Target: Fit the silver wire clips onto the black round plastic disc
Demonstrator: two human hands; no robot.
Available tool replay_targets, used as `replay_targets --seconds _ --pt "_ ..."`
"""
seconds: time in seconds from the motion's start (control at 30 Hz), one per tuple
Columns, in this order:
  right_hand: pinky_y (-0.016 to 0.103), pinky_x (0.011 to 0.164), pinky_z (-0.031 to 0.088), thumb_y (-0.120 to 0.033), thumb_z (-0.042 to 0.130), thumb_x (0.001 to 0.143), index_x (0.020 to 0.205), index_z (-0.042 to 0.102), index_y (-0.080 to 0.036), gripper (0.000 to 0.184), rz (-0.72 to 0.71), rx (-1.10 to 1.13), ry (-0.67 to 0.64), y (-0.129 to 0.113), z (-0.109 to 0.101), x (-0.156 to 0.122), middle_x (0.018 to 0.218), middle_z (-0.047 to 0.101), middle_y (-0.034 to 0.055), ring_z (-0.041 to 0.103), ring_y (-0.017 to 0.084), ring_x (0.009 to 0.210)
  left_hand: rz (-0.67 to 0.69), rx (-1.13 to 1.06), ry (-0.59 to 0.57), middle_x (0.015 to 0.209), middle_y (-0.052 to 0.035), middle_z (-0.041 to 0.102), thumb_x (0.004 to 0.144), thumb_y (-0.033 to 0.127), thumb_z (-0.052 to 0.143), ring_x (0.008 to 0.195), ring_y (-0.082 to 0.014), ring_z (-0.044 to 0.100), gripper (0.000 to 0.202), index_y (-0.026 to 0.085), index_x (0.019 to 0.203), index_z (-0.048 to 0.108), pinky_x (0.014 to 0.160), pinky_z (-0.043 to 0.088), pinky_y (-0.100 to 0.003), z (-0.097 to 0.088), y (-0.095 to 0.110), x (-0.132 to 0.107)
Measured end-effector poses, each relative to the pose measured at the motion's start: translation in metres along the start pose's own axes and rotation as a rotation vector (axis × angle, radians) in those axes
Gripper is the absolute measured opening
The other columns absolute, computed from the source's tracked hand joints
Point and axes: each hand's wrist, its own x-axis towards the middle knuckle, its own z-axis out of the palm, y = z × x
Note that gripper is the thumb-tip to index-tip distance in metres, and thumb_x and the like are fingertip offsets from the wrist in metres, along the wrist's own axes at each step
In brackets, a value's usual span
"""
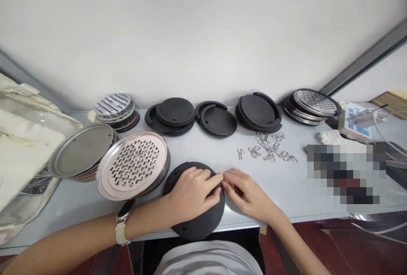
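A round black disc [197, 220] lies at the table's front edge, partly overhanging it. My left hand [190, 192] rests on top of the disc, fingers curled and pressing at its right rim. My right hand [243, 190] meets it there, fingertips pinched at the same spot on the rim; whatever small thing they pinch is hidden. A watch sits on my left wrist. A scatter of small metal wire clips [269, 150] lies just beyond my right hand.
Perforated metal discs [133, 164] and plain metal discs [81, 152] are stacked at the left. Along the back wall sit stacks of black discs [174, 116], [218, 120], [259, 111] and metal graters [116, 107], [313, 103]. A bag [22, 147] is far left, a white device [358, 122] at right.
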Motion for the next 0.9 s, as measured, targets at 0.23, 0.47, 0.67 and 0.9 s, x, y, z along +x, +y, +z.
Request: replay_targets --seconds 0.23,0.47,0.67,0.9 --pt "0.030 0.065 0.037 -0.016 0.038 0.096 0.074 0.041 -0.020 0.023 -0.012 0.016 -0.014 0.0004 -0.0006 -0.0001 0.068 0.047 -0.0003 0.043 0.016 0.067 0.006 -0.008 -0.011 0.080 0.0005 0.058 0.091 0.025 0.047 0.073 -0.0184 0.056 0.013 0.023 0.101 0.056 0.069 0.039 -0.033 0.0000 -0.0007 -0.0005" --pt "0.030 0.065 0.036 -0.018 0.037 0.097 0.071 0.039 -0.020 0.026 -0.019 0.040 -0.023 0.0024 0.0004 0.0010 0.066 0.044 -0.0009 0.042 0.016 0.065 -0.019 -0.023 -0.041 0.086 -0.0005 0.054 0.090 0.025 0.049 0.074 -0.0186 0.054 0.013 0.023 0.102 0.054 0.069 0.042 -0.033 -0.0011 0.0002 -0.0014" --pt "0.030 0.066 0.036 -0.020 0.037 0.097 0.070 0.037 -0.020 0.027 -0.024 0.045 -0.009 0.0039 0.0011 0.0005 0.067 0.044 -0.0007 0.043 0.016 0.066 0.037 -0.166 -0.002 0.105 -0.0070 0.051 0.091 0.018 0.045 0.094 -0.0203 0.052 0.019 0.017 0.110 0.049 0.082 0.045 -0.033 -0.0029 0.0010 -0.0004" --pt "0.030 0.066 0.037 -0.020 0.038 0.097 0.074 0.046 -0.020 0.024 -0.020 0.039 -0.012 0.0042 0.0013 0.0001 0.068 0.048 0.0004 0.045 0.017 0.067 0.160 -0.093 -0.031 0.107 -0.0089 0.054 0.094 0.012 0.038 0.099 -0.0240 0.048 0.018 0.014 0.109 0.046 0.087 0.040 -0.041 -0.0028 0.0003 -0.0007"
